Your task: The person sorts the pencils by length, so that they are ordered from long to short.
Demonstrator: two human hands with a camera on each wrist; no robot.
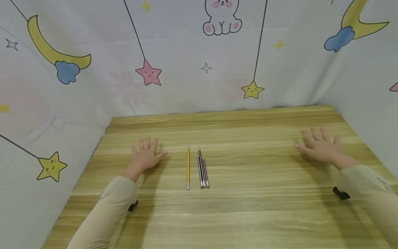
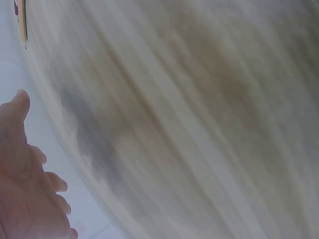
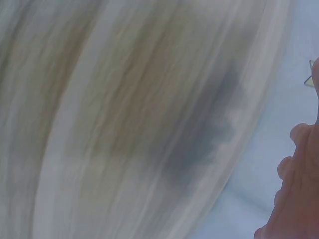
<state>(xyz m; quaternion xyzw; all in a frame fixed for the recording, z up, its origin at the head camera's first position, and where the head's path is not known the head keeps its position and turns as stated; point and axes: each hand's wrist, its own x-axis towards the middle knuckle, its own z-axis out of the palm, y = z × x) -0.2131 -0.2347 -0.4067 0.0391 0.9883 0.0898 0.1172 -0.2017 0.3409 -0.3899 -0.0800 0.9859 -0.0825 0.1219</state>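
A yellow pencil (image 1: 188,167) lies on the wooden table, its eraser end toward the person. Just right of it sits a small group of darker pencils (image 1: 203,170), close together: one bluish, one red and black, one black. Palm down over the table, the left hand (image 1: 145,157) is left of the yellow pencil with its fingers spread and holds nothing. Far to the right, the right hand (image 1: 320,147) is likewise spread and holds nothing. In the left wrist view, the tip of the yellow pencil (image 2: 23,22) shows at the upper left corner.
The wooden table (image 1: 248,214) reaches back to a white cloth (image 1: 192,93) printed with stars, moons and a bear, which also hangs along both sides. A small black object shows under each cuff, at the left wrist (image 1: 133,206) and the right wrist (image 1: 341,193).
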